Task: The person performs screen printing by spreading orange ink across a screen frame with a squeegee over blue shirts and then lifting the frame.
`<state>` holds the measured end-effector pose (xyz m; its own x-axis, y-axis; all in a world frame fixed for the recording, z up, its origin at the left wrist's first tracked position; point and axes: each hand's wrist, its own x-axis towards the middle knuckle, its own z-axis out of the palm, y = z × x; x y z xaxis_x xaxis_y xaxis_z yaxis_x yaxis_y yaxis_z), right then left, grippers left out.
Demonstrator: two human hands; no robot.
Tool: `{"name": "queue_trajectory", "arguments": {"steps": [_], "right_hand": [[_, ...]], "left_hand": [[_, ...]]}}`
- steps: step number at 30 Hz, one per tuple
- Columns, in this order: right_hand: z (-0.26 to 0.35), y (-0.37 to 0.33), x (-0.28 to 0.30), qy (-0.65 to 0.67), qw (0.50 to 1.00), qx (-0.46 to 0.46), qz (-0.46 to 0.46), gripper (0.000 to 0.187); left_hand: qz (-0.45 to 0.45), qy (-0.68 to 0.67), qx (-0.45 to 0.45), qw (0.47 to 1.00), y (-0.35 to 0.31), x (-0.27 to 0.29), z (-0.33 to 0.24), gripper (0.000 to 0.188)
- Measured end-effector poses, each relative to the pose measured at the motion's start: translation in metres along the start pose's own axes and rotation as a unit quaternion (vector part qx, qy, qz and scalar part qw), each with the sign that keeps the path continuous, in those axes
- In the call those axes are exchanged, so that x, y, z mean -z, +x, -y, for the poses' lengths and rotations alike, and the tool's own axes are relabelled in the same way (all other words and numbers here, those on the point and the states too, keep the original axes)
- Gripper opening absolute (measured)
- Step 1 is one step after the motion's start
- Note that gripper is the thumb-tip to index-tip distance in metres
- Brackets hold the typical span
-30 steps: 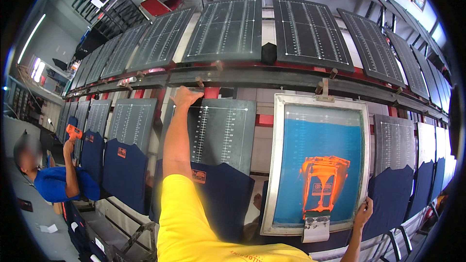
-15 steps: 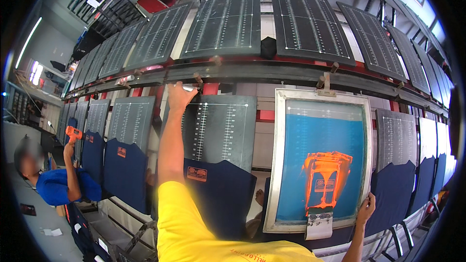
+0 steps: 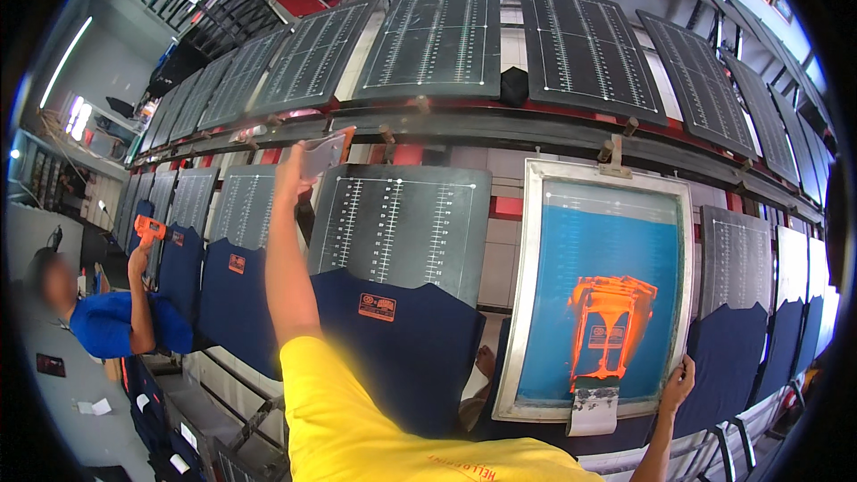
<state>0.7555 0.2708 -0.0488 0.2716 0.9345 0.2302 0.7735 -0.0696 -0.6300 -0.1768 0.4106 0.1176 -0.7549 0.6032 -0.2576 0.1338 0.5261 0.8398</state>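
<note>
The left grip is closed on a thin translucent piece, grey with an orange edge, held in the air near the dark rail, above and left of the upper corner of a board. A navy shirt covers the lower part of that board, a small orange print near its neckline.

The right grip is at the frame, narrow against its outer right side near the lower corner; how far the fingers wrap underneath I cannot tell. The frame lies right of the board, with a blue screen inside it and a metal clamp at its top. Orange ink is smeared over the lower half of the screen. A squeegee rests at the ink's lower end, overhanging the frame's near edge.

At far left, a co-worker in blue holds up an orange heat gun beside other navy shirts.
</note>
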Motion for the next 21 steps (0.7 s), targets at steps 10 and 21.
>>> {"name": "queue_trajectory", "arguments": {"steps": [10, 21], "right_hand": [[0.005, 0.002, 0.001, 0.009, 1.000, 0.018, 0.011, 0.027], [0.007, 0.001, 0.002, -0.017, 1.000, 0.012, -0.005, 0.026]], "left_hand": [[-0.039, -0.265, -0.057, 0.962, 0.016, 0.004, 0.019, 0.078], [-0.362, 0.109, -0.255, 0.890, 0.052, -0.129, -0.012, 0.069]]}}
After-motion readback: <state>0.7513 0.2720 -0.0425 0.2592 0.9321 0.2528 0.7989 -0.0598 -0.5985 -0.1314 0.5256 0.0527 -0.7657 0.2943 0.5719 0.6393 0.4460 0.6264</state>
